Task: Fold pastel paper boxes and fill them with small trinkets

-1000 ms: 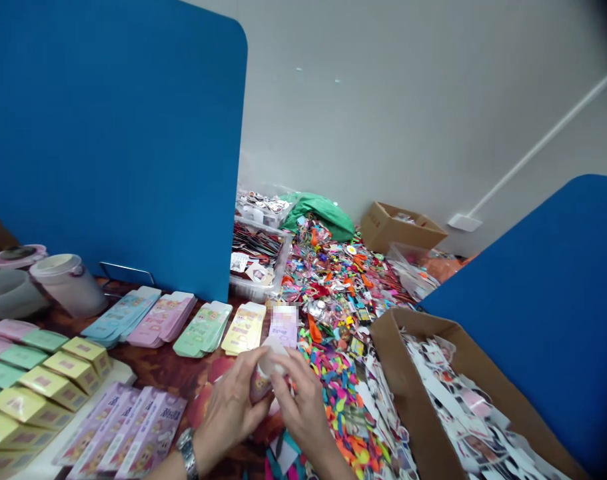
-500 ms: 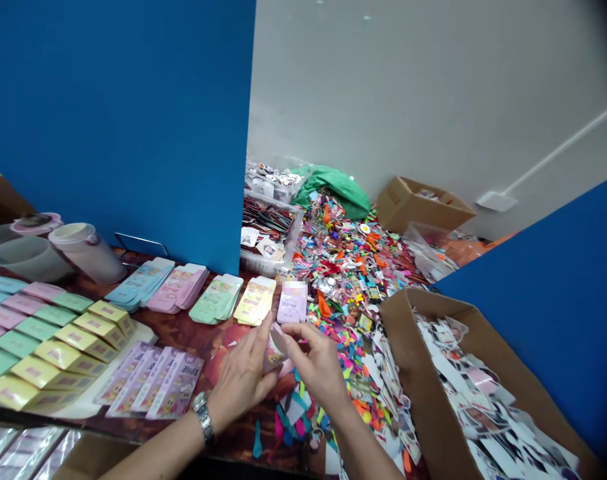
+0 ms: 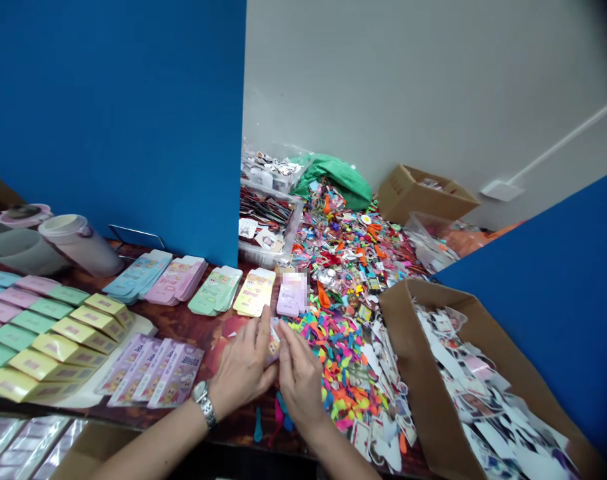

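Between my hands is a small purple box (image 3: 273, 342), mostly covered by my fingers. My left hand (image 3: 243, 357), with a metal watch at the wrist, grips its left side, index finger stretched along it. My right hand (image 3: 299, 373) is closed against the box's right side, fingertips pressed together at its edge. Just beyond my fingers lie a stack of flat purple boxes (image 3: 289, 303) and a stack of yellow ones (image 3: 254, 293). Folded purple boxes (image 3: 176, 373) lie in an overlapping row left of my left wrist.
Green (image 3: 216, 291), pink (image 3: 176, 280) and blue flat boxes (image 3: 140, 275) stand farther left, near filled yellow boxes (image 3: 58, 353). Colourful small items (image 3: 343, 333) heap to the right, beside a cardboard box (image 3: 408, 360) of cut-outs. Blue partitions (image 3: 133, 100) rise behind.
My right hand has turned and closed in against the purple box's edge, where a flap showed before. My left hand stays on the box. The view has shifted slightly.
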Available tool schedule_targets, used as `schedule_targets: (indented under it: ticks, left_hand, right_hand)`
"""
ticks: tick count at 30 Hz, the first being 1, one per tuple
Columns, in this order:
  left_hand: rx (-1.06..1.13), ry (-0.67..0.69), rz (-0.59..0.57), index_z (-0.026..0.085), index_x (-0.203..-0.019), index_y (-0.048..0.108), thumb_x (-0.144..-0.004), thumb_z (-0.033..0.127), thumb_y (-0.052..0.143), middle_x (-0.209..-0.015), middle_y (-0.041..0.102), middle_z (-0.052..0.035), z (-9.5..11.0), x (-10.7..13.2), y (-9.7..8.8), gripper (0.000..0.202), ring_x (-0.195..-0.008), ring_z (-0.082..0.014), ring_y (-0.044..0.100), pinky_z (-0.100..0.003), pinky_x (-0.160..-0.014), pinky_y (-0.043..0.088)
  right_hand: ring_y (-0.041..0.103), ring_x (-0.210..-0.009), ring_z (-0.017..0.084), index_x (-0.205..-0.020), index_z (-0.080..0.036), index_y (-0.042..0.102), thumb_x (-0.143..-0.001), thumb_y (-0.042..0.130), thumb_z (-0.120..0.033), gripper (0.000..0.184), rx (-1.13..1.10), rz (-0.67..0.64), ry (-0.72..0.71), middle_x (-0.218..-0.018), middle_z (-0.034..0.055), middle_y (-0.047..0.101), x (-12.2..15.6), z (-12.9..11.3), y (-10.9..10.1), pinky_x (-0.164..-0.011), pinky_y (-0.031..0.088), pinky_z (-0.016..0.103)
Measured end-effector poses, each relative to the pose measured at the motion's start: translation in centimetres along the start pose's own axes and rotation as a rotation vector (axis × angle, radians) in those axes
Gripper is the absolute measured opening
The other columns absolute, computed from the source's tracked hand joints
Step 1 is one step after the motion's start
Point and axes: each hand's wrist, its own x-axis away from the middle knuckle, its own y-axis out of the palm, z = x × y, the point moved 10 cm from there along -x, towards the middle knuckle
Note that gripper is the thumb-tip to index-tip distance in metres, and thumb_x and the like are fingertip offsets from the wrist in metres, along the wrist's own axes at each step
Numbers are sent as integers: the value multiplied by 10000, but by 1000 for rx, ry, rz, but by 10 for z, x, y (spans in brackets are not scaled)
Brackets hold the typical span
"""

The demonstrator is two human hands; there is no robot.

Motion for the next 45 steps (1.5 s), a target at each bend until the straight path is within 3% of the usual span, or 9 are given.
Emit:
schedule_targets:
  ticks: [5, 10, 15, 18, 23, 28, 33, 38, 45]
  left_hand:
    - [-49, 73, 27, 154, -1538, -33, -876, 287, 527, -1139, 567, -170, -2, -1, -8, 877, -969, -319, 607, -427, -740, 553]
    - [216, 193, 305, 186, -1534, -87, -810, 419, 684, -1451, 377, -249, -6, 2, -47, 1083, -1341, -424, 388, -632, -1064, 354]
    - [794, 26, 211, 288, -1526, 51, -813, 425, 676, -1514, 367, -162, -28, 2, -24, 958, -1353, -339, 440, -529, -1049, 452]
    - [811, -89, 223, 274, -1439, 303, -791, 394, 703, -1371, 529, -131, -47, 5, -20, 771, -1239, -317, 558, -499, -1007, 490]
    - [788, -231, 228, 191, -1368, 371, -764, 405, 718, -1266, 589, -132, -75, 10, -23, 730, -1164, -289, 600, -425, -962, 509]
    - [775, -262, 177, 190, -1339, 389, -760, 418, 717, -1241, 598, -116, -78, 13, -17, 704, -1152, -275, 601, -420, -983, 491]
    - [784, -286, 163, 193, -1302, 418, -735, 419, 738, -1235, 585, -108, -84, 17, -1, 689, -1137, -272, 603, -423, -992, 484]
    - [750, -300, 212, 202, -1311, 391, -744, 431, 734, -1231, 575, -108, -93, 20, 1, 701, -1135, -268, 602, -420, -976, 498]
    - [496, -245, 173, 193, -1226, 440, -744, 443, 729, -1159, 594, -105, -86, 19, 1, 615, -1075, -286, 615, -454, -911, 520]
  right_hand:
    - [599, -1185, 205, -1304, -217, 590, -952, 501, -198, 363, -119, -69, 116, -1272, 78, 648, 0, 20, 10, -1036, 474, 360]
    - [657, -1037, 221, -1159, -195, 626, -889, 612, -369, 321, -545, 244, 590, -1155, 88, 688, -6, 80, -12, -888, 549, 372]
    - [672, -953, 198, -1110, -211, 639, -874, 634, -415, 311, -829, -65, 650, -1067, 59, 706, 3, 62, 39, -831, 550, 326]
    - [668, -917, 187, -1134, -208, 639, -945, 523, -399, 293, -485, -275, 486, -1045, 66, 702, 2, 60, 51, -797, 538, 309]
    - [597, -1045, 268, -1155, -184, 641, -892, 619, -347, 311, 317, -508, 315, -1084, 123, 665, -3, 97, 64, -869, 482, 381]
    - [531, -1127, 315, -1354, -219, 493, -834, 655, -515, 620, 664, -555, 357, -1200, 144, 602, 5, 112, 72, -818, 480, 387]
    - [536, -1093, 319, -1393, -195, 468, -792, 719, -435, 694, 650, -531, 300, -1164, 147, 618, 6, 106, 77, -904, 448, 438]
    - [606, -1009, 250, -1249, -180, 595, -908, 542, -253, 352, 156, -276, 297, -1075, 108, 671, -4, 94, 43, -890, 486, 394]
    - [641, -975, 203, -1103, -225, 658, -928, 571, -297, 209, -254, 268, 287, -1061, 60, 683, -30, 51, -63, -868, 517, 352]
